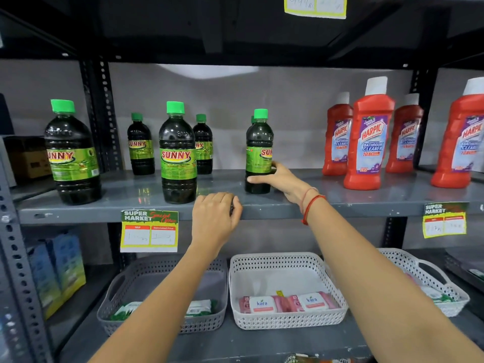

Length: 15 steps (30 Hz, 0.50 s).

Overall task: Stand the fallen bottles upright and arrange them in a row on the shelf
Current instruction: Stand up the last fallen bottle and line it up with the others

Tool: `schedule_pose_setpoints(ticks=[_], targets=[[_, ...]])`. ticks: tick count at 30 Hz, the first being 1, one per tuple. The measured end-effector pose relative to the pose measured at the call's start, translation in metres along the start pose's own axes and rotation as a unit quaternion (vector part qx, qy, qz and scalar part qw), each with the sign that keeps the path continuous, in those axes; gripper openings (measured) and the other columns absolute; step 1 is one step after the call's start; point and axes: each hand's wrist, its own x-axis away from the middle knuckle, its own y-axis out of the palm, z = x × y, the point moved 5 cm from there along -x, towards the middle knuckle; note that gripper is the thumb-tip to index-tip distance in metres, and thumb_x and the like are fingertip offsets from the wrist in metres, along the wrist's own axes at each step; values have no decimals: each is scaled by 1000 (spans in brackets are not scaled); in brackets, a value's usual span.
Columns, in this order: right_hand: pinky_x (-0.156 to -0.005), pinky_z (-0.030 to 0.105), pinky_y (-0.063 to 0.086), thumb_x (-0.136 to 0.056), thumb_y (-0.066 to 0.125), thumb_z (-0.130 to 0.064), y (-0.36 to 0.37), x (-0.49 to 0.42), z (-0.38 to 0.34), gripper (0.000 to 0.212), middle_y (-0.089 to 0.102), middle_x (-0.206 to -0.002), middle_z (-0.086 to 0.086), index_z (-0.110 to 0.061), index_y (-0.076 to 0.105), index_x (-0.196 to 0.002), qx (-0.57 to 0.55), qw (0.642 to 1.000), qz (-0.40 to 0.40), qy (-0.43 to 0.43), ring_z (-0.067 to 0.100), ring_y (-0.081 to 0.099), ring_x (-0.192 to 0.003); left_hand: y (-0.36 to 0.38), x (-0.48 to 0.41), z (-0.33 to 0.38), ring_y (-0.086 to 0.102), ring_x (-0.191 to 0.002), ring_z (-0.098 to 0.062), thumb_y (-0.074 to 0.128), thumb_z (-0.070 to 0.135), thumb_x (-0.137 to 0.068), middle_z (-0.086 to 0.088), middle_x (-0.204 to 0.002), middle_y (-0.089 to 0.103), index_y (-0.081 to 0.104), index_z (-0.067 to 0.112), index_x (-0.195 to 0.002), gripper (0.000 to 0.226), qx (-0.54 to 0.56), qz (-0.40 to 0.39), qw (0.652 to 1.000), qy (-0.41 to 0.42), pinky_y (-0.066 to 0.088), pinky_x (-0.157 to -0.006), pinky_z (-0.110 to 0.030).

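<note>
Right hand (281, 180) round upright bottle (258, 150) base, shelf (340, 189) front.

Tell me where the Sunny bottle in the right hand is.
In the head view, the Sunny bottle stands upright near the middle shelf's front edge, right of centre, gripped low by the right hand, left of the red Harpic bottles.
</note>
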Motion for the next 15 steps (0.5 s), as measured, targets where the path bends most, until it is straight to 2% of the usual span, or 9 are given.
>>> schedule_pose_setpoints(ticks=[2,3,5,8,10,12,14,15], targets=[[-104,34,42,-74,80,-7,-4,-4,3,63,64,-125,8,-8,52,-130,-36,999,-29,6,22,58,-119,0,0,0,54,-52,-21,36,23,-90,1,-55,61,59,13,-61,39,0,-3,1000,-1,28,-57,-31],[-107,34,40,-75,78,-3,-5,-5,4,65,62,-131,11,-7,50,-133,-51,998,-33,5,23,56,-122,0,0,0,54,-52,-21,36,23,-90,1,-55,61,59,14,-60,39,0,-4,1000,-2,28,-57,-31],[-103,34,44,-74,80,-3,-4,-5,6,70,60,-133,12,-6,47,-136,-58,998,-27,7,24,57,-121,0,0,0,54,-52,-22,35,23,-90,0,-56,61,58,14,-60,39,3,-6,1000,-2,29,-57,-31],[-82,30,48,-66,88,-17,-3,0,1,87,60,-124,4,-11,41,-139,-12,1000,13,-1,19,57,-113,0,0,0,55,-53,-22,35,23,-90,0,-57,62,59,14,-61,40,4,-11,1000,-3,31,-57,-32],[-93,34,47,-59,92,-26,-3,1,-1,102,55,-124,0,-12,34,-142,8,999,36,-12,18,53,-115,0,0,0,56,-54,-22,34,24,-90,0,-57,63,60,13,-62,40,3,-14,1000,-5,33,-57,-34],[-105,41,44,-43,93,-42,-1,0,-1,120,54,-131,1,-15,33,-143,24,998,50,-13,20,51,-122,0,0,0,56,-53,-22,34,24,-90,0,-57,63,60,13,-62,40,2,-16,1000,-5,34,-56,-34],[-105,44,45,-32,89,-52,-1,-7,4,117,58,-130,2,-19,45,-135,37,998,54,-7,21,54,-121,1,0,0,57,-53,-22,35,23,-90,0,-58,64,61,13,-63,39,3,-15,1000,-4,33,-56,-33],[-103,44,47,-33,88,-53,-1,-11,6,103,63,-124,2,-21,55,-125,47,998,48,-2,21,57,-117,1,0,0,57,-54,-21,35,23,-90,0,-59,65,62,13,-64,39,2,-14,1000,-4,33,-56,-33]])
